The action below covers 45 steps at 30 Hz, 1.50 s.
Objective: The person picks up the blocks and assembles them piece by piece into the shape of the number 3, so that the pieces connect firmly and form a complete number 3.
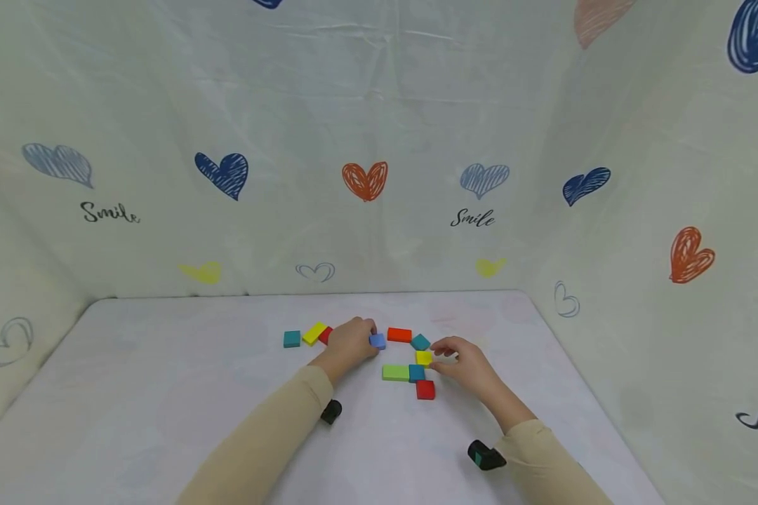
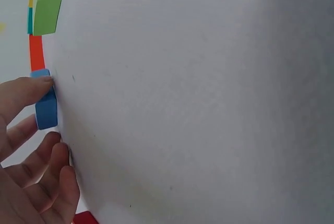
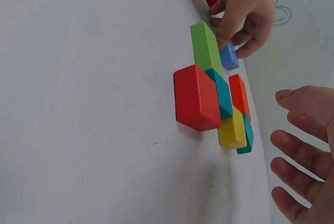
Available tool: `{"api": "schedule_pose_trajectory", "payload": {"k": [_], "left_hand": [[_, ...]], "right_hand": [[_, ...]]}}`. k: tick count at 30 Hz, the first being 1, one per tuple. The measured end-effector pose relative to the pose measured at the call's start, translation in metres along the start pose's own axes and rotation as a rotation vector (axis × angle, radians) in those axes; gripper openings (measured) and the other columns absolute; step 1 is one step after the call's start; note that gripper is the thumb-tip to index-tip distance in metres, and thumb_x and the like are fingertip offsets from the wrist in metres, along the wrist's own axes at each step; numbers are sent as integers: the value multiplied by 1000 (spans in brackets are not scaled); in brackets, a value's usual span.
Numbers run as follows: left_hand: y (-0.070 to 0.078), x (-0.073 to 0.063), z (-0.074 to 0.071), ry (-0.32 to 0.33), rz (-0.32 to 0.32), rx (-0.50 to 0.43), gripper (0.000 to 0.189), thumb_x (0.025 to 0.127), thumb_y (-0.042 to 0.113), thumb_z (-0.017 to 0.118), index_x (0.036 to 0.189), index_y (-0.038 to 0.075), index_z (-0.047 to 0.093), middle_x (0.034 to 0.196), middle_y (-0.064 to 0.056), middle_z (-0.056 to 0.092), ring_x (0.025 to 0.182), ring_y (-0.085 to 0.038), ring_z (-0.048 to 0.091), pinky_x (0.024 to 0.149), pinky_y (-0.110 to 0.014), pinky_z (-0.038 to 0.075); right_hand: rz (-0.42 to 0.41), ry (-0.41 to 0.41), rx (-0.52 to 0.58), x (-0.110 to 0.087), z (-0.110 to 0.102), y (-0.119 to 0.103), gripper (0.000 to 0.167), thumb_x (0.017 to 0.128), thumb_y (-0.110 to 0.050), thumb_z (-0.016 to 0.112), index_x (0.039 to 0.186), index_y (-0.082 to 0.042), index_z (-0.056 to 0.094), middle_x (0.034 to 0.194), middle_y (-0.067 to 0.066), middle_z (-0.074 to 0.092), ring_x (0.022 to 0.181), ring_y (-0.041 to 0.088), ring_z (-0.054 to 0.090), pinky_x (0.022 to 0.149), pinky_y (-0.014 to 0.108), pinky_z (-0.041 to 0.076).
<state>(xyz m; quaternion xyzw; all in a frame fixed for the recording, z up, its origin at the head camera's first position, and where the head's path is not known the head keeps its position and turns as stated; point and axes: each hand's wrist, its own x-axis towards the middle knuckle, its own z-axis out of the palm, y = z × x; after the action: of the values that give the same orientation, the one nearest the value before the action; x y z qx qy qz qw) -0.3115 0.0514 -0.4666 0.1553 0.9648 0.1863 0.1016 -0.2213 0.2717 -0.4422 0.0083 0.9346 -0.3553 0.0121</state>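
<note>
My left hand (image 1: 351, 345) pinches a blue block (image 2: 46, 106) between thumb and fingers, at the table surface left of the orange-red block (image 1: 399, 335). My right hand (image 1: 469, 365) holds nothing; its fingers are spread and relaxed beside the yellow block (image 1: 423, 358) and a teal block (image 1: 420, 342). In the right wrist view a red block (image 3: 197, 97) stands nearest, with the green block (image 3: 206, 46) and another teal block (image 3: 222, 94) against one another behind it. Left of my left hand lie a teal block (image 1: 292, 339), a yellow block (image 1: 314, 333) and a partly hidden red block (image 1: 326, 336).
The white table (image 1: 164, 407) reaches back to a cloth wall (image 1: 417, 245) printed with hearts. Black wrist cameras sit beside the left sleeve (image 1: 331, 412) and the right sleeve (image 1: 485, 456), low over the table.
</note>
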Motion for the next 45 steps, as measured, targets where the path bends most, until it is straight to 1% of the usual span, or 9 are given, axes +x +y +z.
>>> {"api": "schedule_pose_trajectory", "payload": {"k": [4, 9, 16, 21, 30, 37, 45], "left_hand": [[-2, 2, -1, -12, -4, 15, 37, 81, 28, 81, 111, 12, 66, 95, -3, 59, 83, -19, 54, 78, -35, 51], [-4, 2, -3, -16, -10, 20, 34, 81, 28, 80, 109, 13, 68, 97, -2, 60, 84, -19, 54, 81, -36, 51], [-5, 3, -3, -7, -17, 6, 37, 81, 30, 80, 111, 12, 67, 93, -2, 60, 82, -19, 53, 80, -35, 51], [-6, 6, -2, -4, -19, 24, 37, 82, 31, 79, 111, 12, 67, 91, -1, 59, 81, -18, 54, 78, -33, 51], [-3, 7, -4, 1, -49, 30, 38, 82, 30, 79, 112, 12, 66, 91, -2, 59, 80, -19, 53, 76, -33, 52], [-3, 8, -3, 17, -39, 36, 38, 83, 30, 79, 113, 11, 65, 90, -2, 59, 80, -18, 53, 76, -33, 52], [-2, 10, -1, 29, -31, 49, 37, 83, 29, 78, 113, 12, 66, 92, -3, 60, 81, -19, 55, 79, -34, 52]], "right_hand": [[11, 2, 3, 1, 1, 3, 28, 84, -12, 76, 111, -10, 68, 103, 1, 65, 99, 23, 54, 91, 43, 47], [31, 4, -10, 1, 3, 9, 28, 84, -12, 76, 111, -11, 68, 103, 1, 64, 98, 22, 54, 84, 38, 51], [49, -3, -23, 0, 6, 14, 29, 83, -13, 78, 111, -11, 68, 102, 0, 64, 98, 21, 54, 82, 36, 52], [44, -4, -25, -2, 6, 15, 29, 82, -13, 78, 109, -11, 68, 101, -1, 63, 97, 22, 54, 80, 35, 52], [36, -14, -9, -2, 8, 19, 28, 82, -11, 78, 108, -10, 68, 99, 0, 63, 95, 21, 55, 80, 35, 52], [38, -18, -8, -2, 9, 19, 28, 82, -10, 78, 108, -10, 68, 98, -1, 63, 94, 20, 55, 81, 35, 52], [41, -19, -21, -2, 10, 17, 28, 82, -12, 78, 109, -11, 68, 99, -3, 63, 95, 19, 54, 82, 36, 51]]}}
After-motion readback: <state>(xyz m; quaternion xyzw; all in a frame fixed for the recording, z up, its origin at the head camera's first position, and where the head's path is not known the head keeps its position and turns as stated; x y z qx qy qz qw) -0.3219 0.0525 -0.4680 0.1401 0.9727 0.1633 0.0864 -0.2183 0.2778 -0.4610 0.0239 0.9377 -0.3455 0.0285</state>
